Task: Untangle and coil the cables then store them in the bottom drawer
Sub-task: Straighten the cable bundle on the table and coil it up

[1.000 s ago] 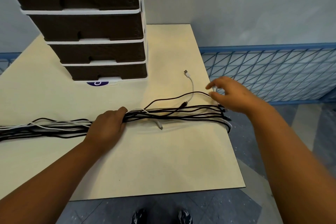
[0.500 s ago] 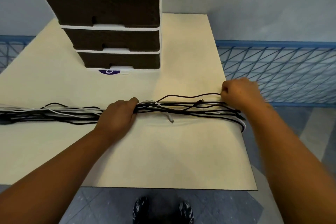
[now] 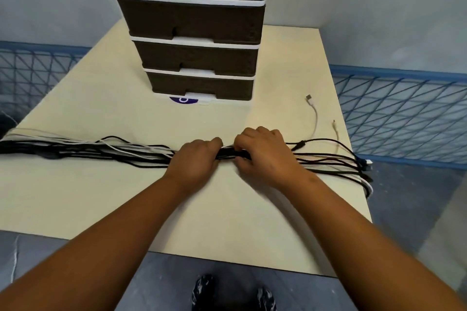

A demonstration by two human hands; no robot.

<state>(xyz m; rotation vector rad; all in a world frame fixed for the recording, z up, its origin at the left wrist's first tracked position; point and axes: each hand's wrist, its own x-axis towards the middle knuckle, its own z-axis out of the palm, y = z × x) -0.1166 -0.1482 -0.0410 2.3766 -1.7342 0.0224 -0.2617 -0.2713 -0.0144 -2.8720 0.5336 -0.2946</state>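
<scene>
A long bundle of black and white cables (image 3: 101,150) lies stretched left to right across the cream table (image 3: 227,222). My left hand (image 3: 195,163) grips the bundle near its middle. Right beside it, my right hand (image 3: 265,156) is closed on the same bundle, fingers curled over the cords. Loose ends fan out to the right, with a white USB plug (image 3: 308,98) lying free and black plugs (image 3: 364,164) at the table's right edge. The dark drawer unit stands behind, its bottom drawer (image 3: 202,88) closed.
The drawer unit has several stacked dark drawers with white trim. Blue wire fencing (image 3: 404,113) runs along the right and left sides. The table's right edge is close to the cable ends. My shoes (image 3: 232,293) show below the front edge.
My right hand has moved left from the cable ends at the table's right edge and now grips the bundle next to my left hand. The camera view has shifted to the left.
</scene>
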